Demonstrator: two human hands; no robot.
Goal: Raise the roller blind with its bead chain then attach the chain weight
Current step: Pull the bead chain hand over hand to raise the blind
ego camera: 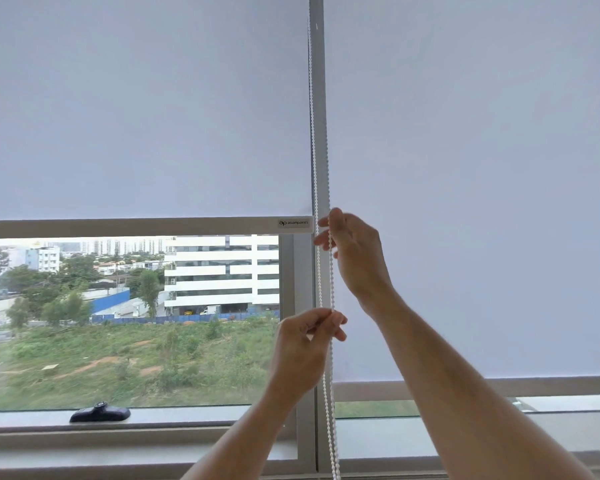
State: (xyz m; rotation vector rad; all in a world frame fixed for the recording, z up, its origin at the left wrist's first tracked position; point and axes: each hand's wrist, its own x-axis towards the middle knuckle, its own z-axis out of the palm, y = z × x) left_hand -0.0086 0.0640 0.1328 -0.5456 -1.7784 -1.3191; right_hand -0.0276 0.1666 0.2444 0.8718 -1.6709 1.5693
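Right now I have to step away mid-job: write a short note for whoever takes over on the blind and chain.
Left hand: shut on the bead chain, pinching it low, in front of the window frame.
Right hand: shut on the same chain higher up, level with the left blind's bottom bar.
Left roller blind: partly raised, with open glass and the view outside below its bar. The right blind hangs lower, near the sill.
Chain loop hangs down past the bottom of the picture.
Left to do: go on pulling to raise the blind, then attach the chain weight, which is not in view.
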